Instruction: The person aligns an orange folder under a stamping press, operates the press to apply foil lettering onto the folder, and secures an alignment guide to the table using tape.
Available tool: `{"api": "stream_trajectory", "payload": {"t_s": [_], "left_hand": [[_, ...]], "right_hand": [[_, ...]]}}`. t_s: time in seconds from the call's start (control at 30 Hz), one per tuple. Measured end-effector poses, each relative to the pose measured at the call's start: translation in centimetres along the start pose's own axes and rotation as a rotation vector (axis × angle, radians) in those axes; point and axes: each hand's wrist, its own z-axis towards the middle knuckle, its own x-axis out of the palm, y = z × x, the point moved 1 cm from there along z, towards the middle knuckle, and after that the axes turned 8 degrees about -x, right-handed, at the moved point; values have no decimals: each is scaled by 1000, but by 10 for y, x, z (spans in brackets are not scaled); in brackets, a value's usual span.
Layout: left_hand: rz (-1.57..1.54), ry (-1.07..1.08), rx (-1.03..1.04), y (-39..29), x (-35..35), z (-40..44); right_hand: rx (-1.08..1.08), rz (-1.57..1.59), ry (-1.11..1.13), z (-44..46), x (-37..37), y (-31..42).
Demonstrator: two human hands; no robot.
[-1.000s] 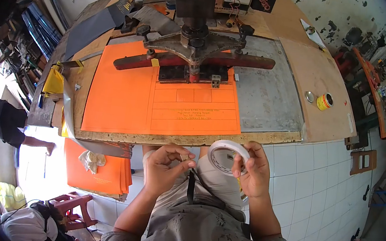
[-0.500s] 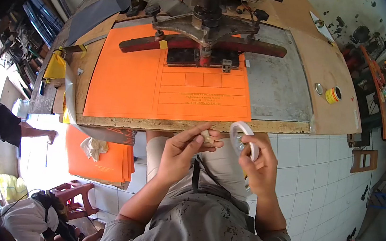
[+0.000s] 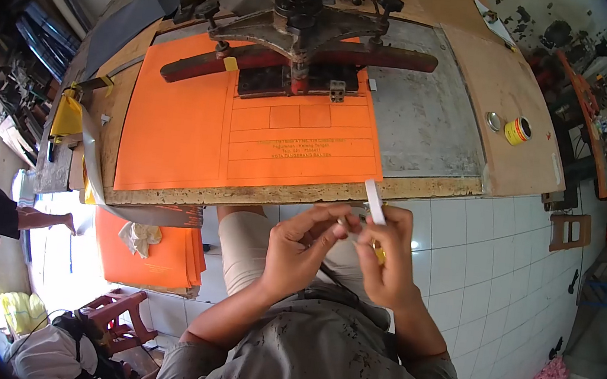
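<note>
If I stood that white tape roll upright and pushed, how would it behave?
The white tape roll is probably light, as the right hand holds it with its fingers. Its narrow band suggests it could tip sideways easily.

Strong daylight enters from the left, overexposing the floor [image 3: 67,264] there; the far right is dimmer. Wide-angle distortion bows the table edge [image 3: 258,192], with blackened corners. The fingertips [image 3: 328,237] appear slightly blurred.

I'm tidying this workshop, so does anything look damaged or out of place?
Yes: a crumpled pale wad lies on the stacked orange sheets below the table's front edge, and dark patches mar the pale wall, like flaked paint.
</note>
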Motion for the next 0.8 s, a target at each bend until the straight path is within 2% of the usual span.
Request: {"api": "stream_trajectory", "payload": {"t_s": [0.07,0.13,0.2,0.23,0.3,0.33,0.37,0.47,0.6,0.7,0.8], "left_hand": [[-115,22,-25,5,0,1],[-201,88,-59,7,-3,1],[-136,150,-21,14,-2,0],[-105,182,4,19,0,1],[8,223,85,19,8,6],[15,236,64,18,14,8],[22,249,40,17,21,9],[54,316,-89,15,38,13],[-8,361,-138,17,67,23],[140,382,-93,38,72,32],[332,246,172,37,88,35]], "right_hand": [[-2,188,-28,-17,-18,-3],[107,221,-126,-14,-36,5],[283,0,-42,-11,-55,3],[208,-151,-36,-21,-59,-11],[178,-212,-42,-33,-63,-17],[164,-241,-43,-36,-65,-18],[304,-218,-188,-42,-63,-14],[347,-205,-208,-44,-70,-13],[447,121,-192,-64,-83,-24],[590,465,-282,-70,-87,-22],[540,573,-312,-80,-92,-26]]}}
